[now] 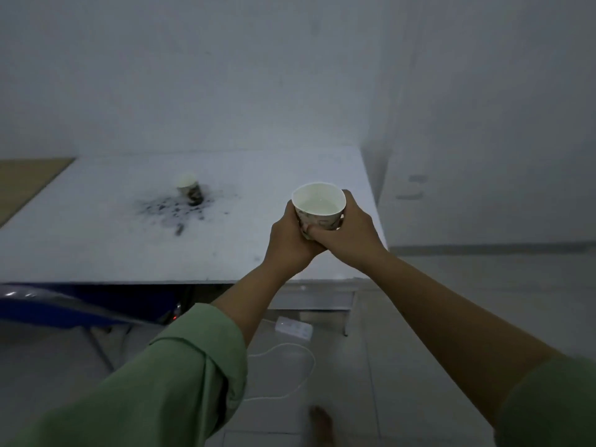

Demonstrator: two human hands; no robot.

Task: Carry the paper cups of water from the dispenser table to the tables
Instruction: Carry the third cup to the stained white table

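A white paper cup (318, 203) with a printed pattern and water inside is held upright over the right part of the white table (96, 253). My left hand (292, 241) wraps its left side and base. My right hand (350, 233) grips its right side, thumb across the front. Both arms reach forward over the table's front edge. A second paper cup (189, 188) stands on the table farther left, beside a patch of dark specks.
The dark specks (174, 209) spread over the table's middle. A blue chair (58, 309) sits at the lower left under the table edge. A white power strip (295, 327) and cable lie on the tiled floor. White walls close the back and right. A wooden surface (25, 182) adjoins at the far left.
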